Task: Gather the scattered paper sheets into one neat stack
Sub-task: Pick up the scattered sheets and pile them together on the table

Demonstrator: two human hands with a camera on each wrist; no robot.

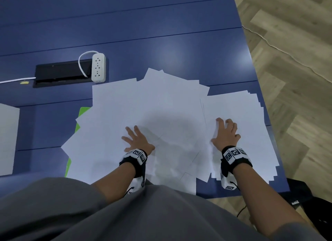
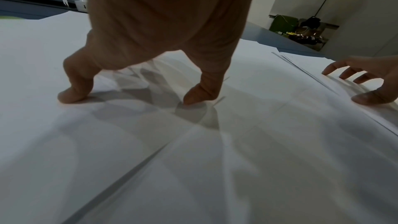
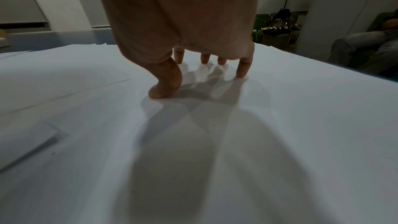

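1. Head view: plain white paper sheets (image 1: 152, 106) lie fanned and overlapping across the near part of a dark blue slatted table (image 1: 143, 34). A second, more squared pile of white sheets (image 1: 251, 115) sits at the table's right edge, overlapping the fan. The left hand (image 1: 137, 139) rests on the fanned sheets with fingers spread and nearly straight, gripping nothing. The right hand (image 1: 227, 133) stands on the right pile, fingers arched, tips down, nothing pinched. A bright green sheet (image 1: 84, 110) peeks from under the fan's left side. A white power strip (image 1: 98, 68) lies beyond the sheets beside a black recessed cable box (image 1: 61, 72).

2. Left wrist view: the left hand's fingertips (image 2: 71, 96) press flat onto the white paper; the right hand (image 2: 370, 81) shows at the far right, its tips touching the stacked edges.

3. Right wrist view: the right hand's thumb (image 3: 165, 83) and four fingertips press on the top sheet, the palm raised clear.
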